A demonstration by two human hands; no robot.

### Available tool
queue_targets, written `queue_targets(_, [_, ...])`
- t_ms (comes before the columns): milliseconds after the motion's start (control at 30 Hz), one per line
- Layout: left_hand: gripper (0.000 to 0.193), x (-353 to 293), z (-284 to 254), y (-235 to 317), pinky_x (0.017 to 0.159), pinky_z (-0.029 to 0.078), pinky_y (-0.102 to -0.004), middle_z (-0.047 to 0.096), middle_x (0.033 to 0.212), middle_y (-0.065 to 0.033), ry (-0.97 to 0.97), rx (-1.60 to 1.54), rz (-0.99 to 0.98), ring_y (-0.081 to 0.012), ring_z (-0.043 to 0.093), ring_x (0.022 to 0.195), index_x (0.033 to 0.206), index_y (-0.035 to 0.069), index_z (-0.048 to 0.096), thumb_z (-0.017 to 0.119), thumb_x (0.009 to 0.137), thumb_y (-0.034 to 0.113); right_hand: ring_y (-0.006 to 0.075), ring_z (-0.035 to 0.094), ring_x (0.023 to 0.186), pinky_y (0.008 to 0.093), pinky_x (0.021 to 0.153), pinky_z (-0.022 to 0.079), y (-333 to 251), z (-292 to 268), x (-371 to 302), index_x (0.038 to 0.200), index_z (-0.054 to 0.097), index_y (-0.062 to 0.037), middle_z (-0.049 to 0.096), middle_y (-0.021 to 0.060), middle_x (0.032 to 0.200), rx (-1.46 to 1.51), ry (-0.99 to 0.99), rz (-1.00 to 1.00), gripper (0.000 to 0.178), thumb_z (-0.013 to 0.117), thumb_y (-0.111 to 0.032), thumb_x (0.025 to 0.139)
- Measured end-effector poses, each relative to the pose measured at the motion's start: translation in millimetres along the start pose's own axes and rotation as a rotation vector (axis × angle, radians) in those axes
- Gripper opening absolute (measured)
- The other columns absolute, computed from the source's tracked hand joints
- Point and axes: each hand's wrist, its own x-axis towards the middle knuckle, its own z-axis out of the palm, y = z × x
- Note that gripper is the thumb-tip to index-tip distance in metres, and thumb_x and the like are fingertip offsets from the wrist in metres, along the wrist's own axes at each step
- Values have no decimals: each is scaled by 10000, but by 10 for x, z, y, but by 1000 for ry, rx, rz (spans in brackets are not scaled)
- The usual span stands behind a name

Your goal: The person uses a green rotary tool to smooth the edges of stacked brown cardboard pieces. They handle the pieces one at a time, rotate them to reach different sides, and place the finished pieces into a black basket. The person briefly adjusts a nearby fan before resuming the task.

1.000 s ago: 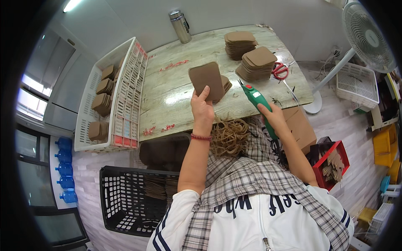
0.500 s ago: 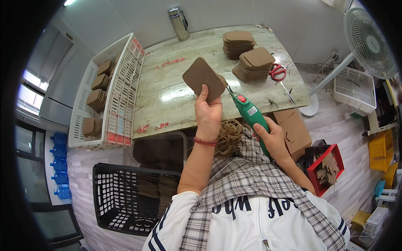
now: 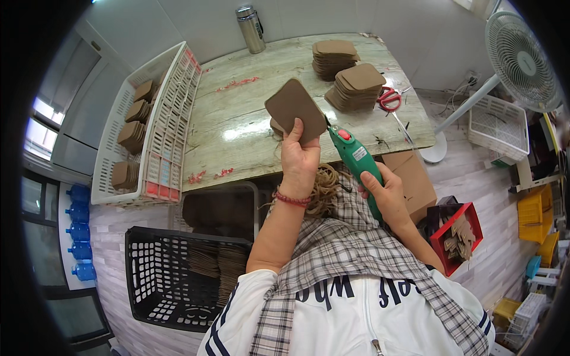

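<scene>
Pinched in my left hand [image 3: 301, 157] is a flat brown square pad [image 3: 295, 110] with rounded corners, held up above the table's near edge. My right hand [image 3: 385, 194] grips green electric scissors [image 3: 357, 155] with a red button. Their small blade tip meets or almost meets the pad's right edge; I cannot tell if it touches. Another brown piece [image 3: 276, 126] shows partly behind my left hand. Tan cord-like strips [image 3: 323, 190] lie bunched in my lap below the hands. Two stacks of similar pads, a far stack [image 3: 335, 58] and a nearer stack [image 3: 356, 88], stand at the table's right.
Red-handled scissors [image 3: 390, 99] lie beside the stacks. A steel flask [image 3: 250, 29] stands at the back of the table [image 3: 237, 95]. A white crate [image 3: 163, 130] with pads is at left, a black basket [image 3: 142, 279] below it. A fan [image 3: 523, 62] and red box [image 3: 439, 243] are at right.
The pad has shifted and turned a little, its right edge now at the scissors' tip. A small piece by the tip is out of sight; one shows left of my hand. The view moved slightly.
</scene>
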Motion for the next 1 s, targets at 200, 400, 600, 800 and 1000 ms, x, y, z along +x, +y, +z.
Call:
queue_targets(200, [380,-116,-19,-60,1017,439,-399,556,1235,-77,-40,80,-35,-236,530,1162,1240,55,490,587,876,8,58,527,611,194,552,430,-61,-10,-4,1083,597,30,582,18,720,4,20,-14,341,636,-251,894])
queue_targets(400, [370,-247,-63,-136,1029,428,-381,563,1228,-79,-120,145,-108,-230,534,1158,1235,57,492,585,879,12,58,517,587,198,552,429,-105,-49,35,1047,603,23,581,20,699,-9,42,-28,330,636,-268,894])
queue_targets(600, [325,-300,-257,-145,979,465,-363,581,1200,-68,-120,230,-135,-213,562,1117,1194,71,523,584,881,7,61,512,582,205,549,425,-137,-79,74,1035,604,17,583,24,695,7,51,-32,348,635,-298,892])
queue_targets(800, [247,-298,-286,92,854,518,-322,652,1070,-73,-214,464,-79,-187,626,978,1087,39,609,590,855,-43,66,513,586,213,552,429,-205,-198,52,1042,600,16,580,24,709,-4,-14,14,340,628,-288,894])
queue_targets(1000, [256,-195,-293,477,811,527,-287,672,1025,-58,-285,729,-15,-146,639,918,1078,23,632,619,832,-48,72,517,590,215,550,421,-270,-300,-36,1037,584,10,576,29,707,-99,-66,56,327,597,-292,911])
